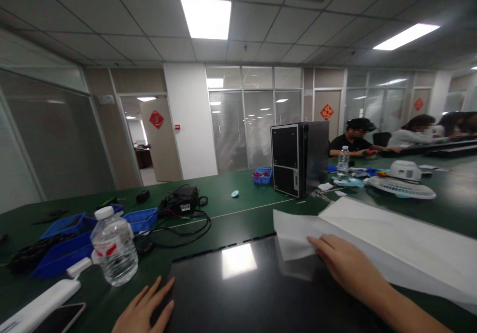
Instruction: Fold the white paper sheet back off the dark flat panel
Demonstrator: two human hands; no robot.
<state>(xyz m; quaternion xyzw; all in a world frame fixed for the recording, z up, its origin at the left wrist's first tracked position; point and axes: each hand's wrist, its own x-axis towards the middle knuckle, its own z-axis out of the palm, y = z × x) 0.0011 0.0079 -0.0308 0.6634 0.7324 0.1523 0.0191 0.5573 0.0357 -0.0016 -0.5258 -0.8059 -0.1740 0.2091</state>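
A glossy black flat panel (253,293) lies on the green table in front of me and reflects a ceiling light. My left hand (143,309) rests flat at the panel's near left corner, fingers spread, holding nothing. My right hand (348,266) lies palm down on a large white sheet (391,238) that partly overlaps the panel's right side, fingers stretched out.
A clear water bottle (114,248) stands left of the panel beside blue trays (74,233), a phone (61,317) and tangled cables (186,213). A black computer tower (298,156) stands behind. A white fan (404,181) lies at right. Other people sit at the far right.
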